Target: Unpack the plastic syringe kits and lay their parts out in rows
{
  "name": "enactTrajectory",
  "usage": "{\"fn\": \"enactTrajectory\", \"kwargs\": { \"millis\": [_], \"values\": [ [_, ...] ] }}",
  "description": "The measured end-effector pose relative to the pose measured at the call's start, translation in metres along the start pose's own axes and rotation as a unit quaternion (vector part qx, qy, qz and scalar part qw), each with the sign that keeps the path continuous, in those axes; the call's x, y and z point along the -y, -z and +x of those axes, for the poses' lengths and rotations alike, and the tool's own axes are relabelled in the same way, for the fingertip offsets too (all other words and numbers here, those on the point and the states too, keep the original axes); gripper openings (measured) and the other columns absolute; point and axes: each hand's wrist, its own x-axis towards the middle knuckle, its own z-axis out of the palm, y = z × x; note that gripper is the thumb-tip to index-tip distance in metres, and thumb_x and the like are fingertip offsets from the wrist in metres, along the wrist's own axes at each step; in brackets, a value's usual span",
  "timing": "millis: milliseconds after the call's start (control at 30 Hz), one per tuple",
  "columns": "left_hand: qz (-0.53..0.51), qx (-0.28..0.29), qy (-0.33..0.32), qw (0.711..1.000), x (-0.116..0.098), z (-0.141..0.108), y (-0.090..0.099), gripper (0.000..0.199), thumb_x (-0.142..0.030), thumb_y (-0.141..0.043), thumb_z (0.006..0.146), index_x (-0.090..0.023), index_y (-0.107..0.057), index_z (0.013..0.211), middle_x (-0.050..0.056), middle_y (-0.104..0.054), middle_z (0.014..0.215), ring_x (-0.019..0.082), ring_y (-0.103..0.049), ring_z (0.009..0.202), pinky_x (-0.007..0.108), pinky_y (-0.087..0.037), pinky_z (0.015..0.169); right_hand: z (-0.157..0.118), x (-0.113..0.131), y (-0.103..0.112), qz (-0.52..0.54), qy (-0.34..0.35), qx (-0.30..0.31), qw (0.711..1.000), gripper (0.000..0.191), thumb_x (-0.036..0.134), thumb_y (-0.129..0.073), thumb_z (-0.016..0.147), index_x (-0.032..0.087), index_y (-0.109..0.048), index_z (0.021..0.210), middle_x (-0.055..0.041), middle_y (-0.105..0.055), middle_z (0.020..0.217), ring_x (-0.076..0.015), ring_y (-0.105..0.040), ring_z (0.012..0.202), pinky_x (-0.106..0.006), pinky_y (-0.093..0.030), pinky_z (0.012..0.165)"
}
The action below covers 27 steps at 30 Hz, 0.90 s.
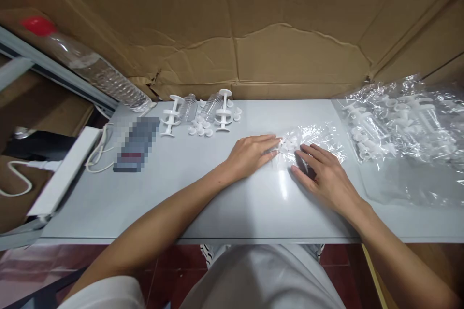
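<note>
A clear plastic bag (pixel 328 136) with small white plastic pieces (pixel 289 145) in or on it lies on the grey table. My left hand (pixel 248 154) rests flat at the bag's left edge, fingers stretched out and fingertips against the white pieces. On the right side, my right hand (pixel 324 171) touches the bag, its fingers apart and slightly bent. Neither hand grips anything that I can see. Whether the pieces are inside the bag or on top cannot be made out.
Back left stand white plungers (pixel 224 111), clear ribbed cylinders (pixel 189 108) and several small white caps (pixel 200 127). Large clear bags (pixel 409 125) of similar parts lie right. A red-capped bottle (pixel 97 70), a blurred dark object (pixel 137 145) and a white power strip (pixel 65 171) are left. Cardboard (pixel 290 58) stands behind.
</note>
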Motion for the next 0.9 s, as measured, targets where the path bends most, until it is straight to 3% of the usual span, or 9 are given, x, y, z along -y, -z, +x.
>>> {"fn": "enactTrajectory", "kwargs": {
  "millis": [100, 200, 367, 433, 500, 567, 667, 733, 900],
  "values": [
    [0.032, 0.031, 0.000, 0.999, -0.005, 0.009, 0.000, 0.034, -0.029, -0.062, 0.105, -0.029, -0.073, 0.137, 0.006, -0.072, 0.143, 0.025, -0.071, 0.128, 0.040, -0.059, 0.102, 0.006, -0.001, 0.004, -0.006, 0.013, 0.010, 1.000, 0.040, 0.043, -0.058, 0.104, 0.017, -0.074, 0.129, -0.0163, -0.072, 0.137, -0.0382, -0.064, 0.135, -0.062, -0.054, 0.110],
    [0.038, 0.035, 0.014, 0.999, -0.010, 0.009, 0.006, 0.023, -0.025, -0.066, 0.100, -0.025, -0.079, 0.120, 0.006, -0.080, 0.126, 0.024, -0.076, 0.110, 0.036, -0.059, 0.089, 0.014, -0.002, 0.009, -0.013, 0.027, 0.034, 0.999, 0.040, 0.043, -0.056, 0.105, 0.015, -0.076, 0.125, -0.0171, -0.073, 0.133, -0.0360, -0.070, 0.124, -0.057, -0.057, 0.106],
    [-0.011, -0.001, 0.093, 0.996, -0.007, -0.014, 0.036, 0.008, -0.024, -0.071, 0.092, -0.022, -0.076, 0.099, 0.002, -0.080, 0.095, 0.019, -0.072, 0.081, 0.033, -0.055, 0.077, 0.035, -0.002, 0.025, -0.052, 0.017, 0.120, 0.991, 0.041, 0.046, -0.051, 0.105, 0.016, -0.078, 0.110, -0.0147, -0.077, 0.119, -0.0323, -0.074, 0.103, -0.047, -0.060, 0.086],
    [-0.024, -0.034, 0.141, 0.989, -0.001, -0.021, 0.051, 0.009, -0.026, -0.072, 0.089, -0.022, -0.075, 0.097, 0.001, -0.078, 0.087, 0.019, -0.071, 0.078, 0.033, -0.055, 0.077, 0.048, 0.002, 0.032, -0.078, -0.013, 0.171, 0.982, 0.042, 0.050, -0.050, 0.104, 0.018, -0.077, 0.097, -0.0123, -0.078, 0.100, -0.0280, -0.073, 0.083, -0.040, -0.054, 0.068],
    [-0.037, -0.083, 0.166, 0.982, 0.007, -0.023, 0.063, 0.017, -0.027, -0.071, 0.089, -0.021, -0.075, 0.104, 0.003, -0.078, 0.093, 0.019, -0.072, 0.080, 0.034, -0.056, 0.080, 0.062, 0.006, 0.039, -0.106, -0.058, 0.203, 0.972, 0.045, 0.053, -0.050, 0.103, 0.019, -0.074, 0.085, -0.0093, -0.074, 0.081, -0.0228, -0.066, 0.066, -0.034, -0.041, 0.057],
    [-0.033, -0.126, 0.161, 0.978, 0.015, -0.020, 0.070, 0.022, -0.028, -0.067, 0.092, -0.021, -0.077, 0.111, 0.005, -0.079, 0.107, 0.020, -0.073, 0.087, 0.036, -0.057, 0.085, 0.074, 0.011, 0.042, -0.115, -0.095, 0.195, 0.970, 0.046, 0.052, -0.049, 0.103, 0.018, -0.072, 0.083, -0.0078, -0.072, 0.076, -0.0199, -0.061, 0.062, -0.032, -0.033, 0.056],
    [0.024, -0.166, 0.136, 0.976, 0.025, -0.012, 0.071, 0.017, -0.029, -0.069, 0.092, -0.023, -0.080, 0.104, 0.007, -0.078, 0.117, 0.024, -0.072, 0.105, 0.040, -0.055, 0.096, 0.082, 0.011, 0.036, -0.097, -0.124, 0.138, 0.978, 0.040, 0.048, -0.051, 0.102, 0.017, -0.075, 0.094, -0.0081, -0.074, 0.085, -0.0197, -0.063, 0.070, -0.031, -0.032, 0.059],
    [0.078, -0.179, 0.139, 0.971, 0.029, -0.008, 0.068, 0.012, -0.030, -0.072, 0.091, -0.024, -0.081, 0.098, 0.006, -0.078, 0.114, 0.027, -0.069, 0.111, 0.044, -0.051, 0.101, 0.081, 0.007, 0.027, -0.083, -0.130, 0.106, 0.982, 0.038, 0.046, -0.053, 0.102, 0.017, -0.077, 0.102, -0.0085, -0.074, 0.090, -0.0205, -0.065, 0.075, -0.032, -0.035, 0.061],
    [0.152, -0.173, 0.166, 0.959, 0.041, -0.005, 0.056, 0.006, -0.027, -0.072, 0.094, -0.026, -0.078, 0.094, 0.002, -0.082, 0.101, 0.028, -0.071, 0.106, 0.050, -0.040, 0.105, 0.071, -0.005, 0.009, -0.065, -0.101, 0.073, 0.990, 0.040, 0.046, -0.054, 0.102, 0.016, -0.079, 0.109, -0.0126, -0.074, 0.099, -0.0252, -0.066, 0.085, -0.033, -0.040, 0.063]
  ]
}}
